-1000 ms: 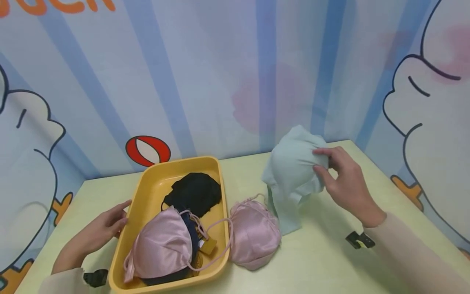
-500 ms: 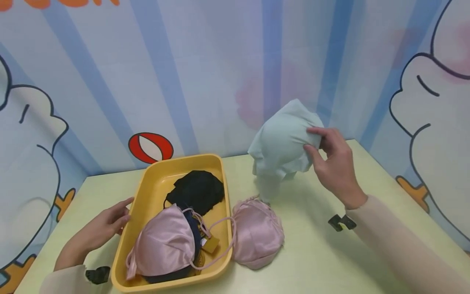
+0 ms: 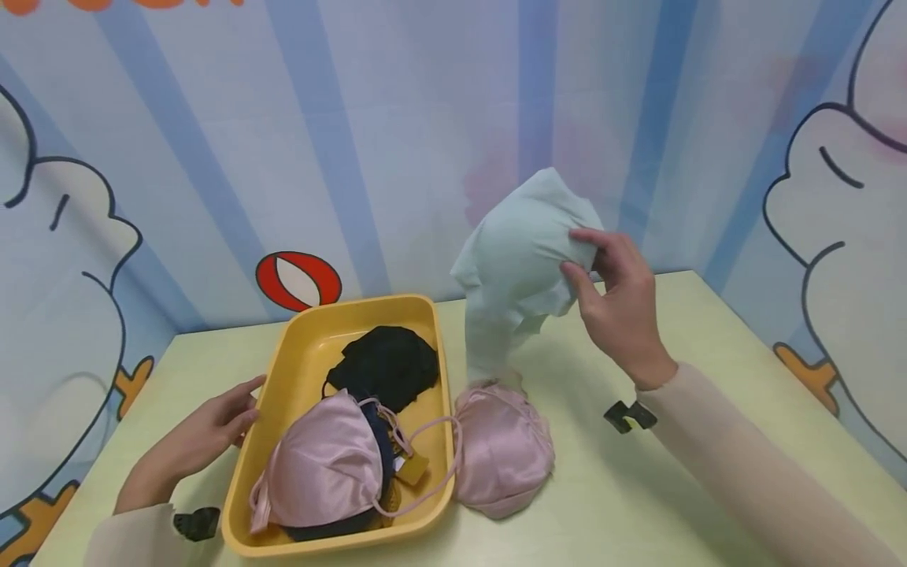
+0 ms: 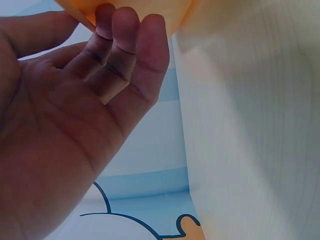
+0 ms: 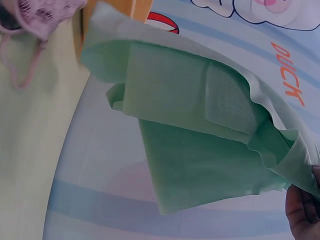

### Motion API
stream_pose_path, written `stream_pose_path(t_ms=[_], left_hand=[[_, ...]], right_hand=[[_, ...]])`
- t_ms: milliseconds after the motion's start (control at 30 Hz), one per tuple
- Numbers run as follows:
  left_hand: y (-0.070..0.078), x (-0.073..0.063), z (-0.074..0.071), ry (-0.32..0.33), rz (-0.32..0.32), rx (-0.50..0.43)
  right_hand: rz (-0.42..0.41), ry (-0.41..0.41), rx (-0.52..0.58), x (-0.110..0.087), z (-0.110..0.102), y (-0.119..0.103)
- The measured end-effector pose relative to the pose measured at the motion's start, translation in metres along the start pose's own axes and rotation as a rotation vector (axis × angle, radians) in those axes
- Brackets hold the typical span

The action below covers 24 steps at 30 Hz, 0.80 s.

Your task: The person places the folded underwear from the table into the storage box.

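Observation:
My right hand pinches one side of a mint-green bra between thumb and fingers, holding it up over the table. Its rounded cup faces the head camera, and a loose band hangs from it toward a pink satin bra. In the right wrist view the mint-green bra shows its inner side, folded over itself. My left hand rests its fingertips against the outer left wall of a yellow tray; in the left wrist view its fingers are bent lightly at the wall.
Inside the tray lie black fabric, a dark blue garment under the pink cup, and a mustard tag. The pink bra's other cup lies outside, on the table. A printed backdrop stands along the table's far edge.
My right hand has raised the mint-green bra and carried it left, closer to the tray. The left hand keeps its place at the tray's side. The view has shifted slightly.

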<state>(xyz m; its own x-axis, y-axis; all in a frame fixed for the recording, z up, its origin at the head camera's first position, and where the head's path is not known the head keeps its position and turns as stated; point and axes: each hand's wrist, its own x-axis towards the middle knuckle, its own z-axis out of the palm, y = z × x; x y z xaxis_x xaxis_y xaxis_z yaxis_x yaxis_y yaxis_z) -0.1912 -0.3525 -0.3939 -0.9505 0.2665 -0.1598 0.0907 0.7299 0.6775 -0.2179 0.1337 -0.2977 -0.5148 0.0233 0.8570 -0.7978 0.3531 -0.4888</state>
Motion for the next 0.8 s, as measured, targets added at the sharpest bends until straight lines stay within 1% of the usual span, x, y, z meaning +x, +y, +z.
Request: stream_pose_path(t_ms=[133,267,433,500,633,700,800], left_hand=[[-0.001,0.001,0.0,-0.005,0.006,0.001],[-0.001,0.001,-0.001,-0.007,0.008,-0.004],[-0.002,0.0,-0.002,-0.002,0.024,-0.011],[-0.002,0.0,-0.002,0.001,0.03,-0.011],[-0.002,0.0,-0.002,0.005,0.03,-0.005],[-0.002,0.0,-0.001,0.009,0.028,-0.003],[-0.002,0.0,-0.001,0.013,0.023,-0.004]], right_hand=[[-0.011,0.02,0.079,0.005,0.013,-0.002],[-0.027,0.051,0.136,0.01,0.029,-0.005],[-0.092,0.112,0.203,0.016,0.051,-0.011],[-0.12,0.132,0.209,0.017,0.061,-0.013],[-0.171,0.143,0.204,0.015,0.083,-0.013],[-0.197,0.135,0.185,0.012,0.096,-0.006],[-0.213,0.093,0.142,0.005,0.115,0.008]])
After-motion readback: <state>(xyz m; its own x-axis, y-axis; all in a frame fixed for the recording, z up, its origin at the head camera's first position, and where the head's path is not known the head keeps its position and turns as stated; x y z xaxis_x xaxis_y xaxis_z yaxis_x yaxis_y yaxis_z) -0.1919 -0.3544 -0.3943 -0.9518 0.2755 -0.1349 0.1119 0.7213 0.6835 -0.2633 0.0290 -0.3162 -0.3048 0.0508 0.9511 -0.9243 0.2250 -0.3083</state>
